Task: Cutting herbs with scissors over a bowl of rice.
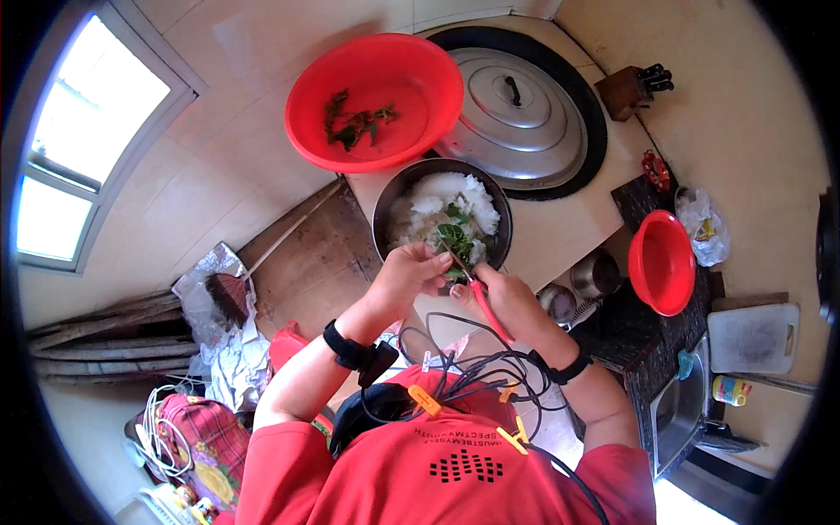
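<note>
Over the near rim of a dark metal pan (387, 220), my left hand (410, 272) grips leafy green herbs (456, 239) between thumb and fingers. Red-handled scissors (484, 302) are in my right hand (508, 298), their blades reaching into the leaves. White rice (482, 203), or a similar soft white food, lies in the pan with some green pieces on it. Behind and to the left, a large red plastic basin (420, 85) holds several leafy sprigs (357, 128). My fingers hide part of the stems and of the scissor blades.
A wide metal lid (512, 125) covers a built-in wok behind the pan. A knife block (620, 95) stands at the back right. Right of me are metal pots (594, 272), a smaller red basin (663, 262), a cutting board (755, 338) and a sink (679, 407). Black cables (459, 380) hang before my chest.
</note>
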A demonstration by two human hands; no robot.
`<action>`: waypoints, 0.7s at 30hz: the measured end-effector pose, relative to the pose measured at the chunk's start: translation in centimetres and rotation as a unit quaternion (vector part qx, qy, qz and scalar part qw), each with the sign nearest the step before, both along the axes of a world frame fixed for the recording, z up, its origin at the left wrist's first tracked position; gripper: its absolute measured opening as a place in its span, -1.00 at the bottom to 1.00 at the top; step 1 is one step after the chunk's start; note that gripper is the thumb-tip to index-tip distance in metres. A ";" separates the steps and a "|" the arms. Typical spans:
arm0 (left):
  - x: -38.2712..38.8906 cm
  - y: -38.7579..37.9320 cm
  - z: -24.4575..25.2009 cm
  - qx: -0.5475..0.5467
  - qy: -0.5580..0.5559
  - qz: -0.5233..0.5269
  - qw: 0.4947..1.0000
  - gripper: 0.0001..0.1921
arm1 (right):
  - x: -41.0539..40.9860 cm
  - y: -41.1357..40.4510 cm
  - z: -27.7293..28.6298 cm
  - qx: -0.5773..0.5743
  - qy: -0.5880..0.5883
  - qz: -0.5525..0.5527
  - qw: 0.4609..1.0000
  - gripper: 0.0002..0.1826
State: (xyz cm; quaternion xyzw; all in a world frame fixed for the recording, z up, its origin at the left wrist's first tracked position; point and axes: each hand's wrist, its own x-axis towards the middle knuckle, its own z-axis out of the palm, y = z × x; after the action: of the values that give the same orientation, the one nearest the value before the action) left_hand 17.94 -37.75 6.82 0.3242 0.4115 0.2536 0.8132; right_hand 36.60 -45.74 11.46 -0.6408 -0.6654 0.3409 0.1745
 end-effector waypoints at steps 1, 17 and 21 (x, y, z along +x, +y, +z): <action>-0.1 0.1 -0.1 0.004 0.004 -0.002 1.000 -0.86 | 0.0 0.1 0.0 -0.015 -0.003 -0.008 1.000 -0.44; -0.2 -0.1 -0.2 0.044 0.030 -0.037 0.998 -0.90 | -0.2 0.2 -0.8 0.026 -0.058 -0.018 0.998 -0.43; -0.3 0.1 -0.3 0.035 0.058 -0.048 0.997 -0.89 | -0.1 0.0 -1.2 0.016 -0.071 -0.023 0.997 -0.42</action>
State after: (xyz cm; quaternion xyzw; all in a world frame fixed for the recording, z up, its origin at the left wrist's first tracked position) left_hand 17.59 -37.66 6.55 0.3861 0.4331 0.2095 0.7870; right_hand 36.48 -45.78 10.30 -0.6754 -0.6668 0.2800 0.1445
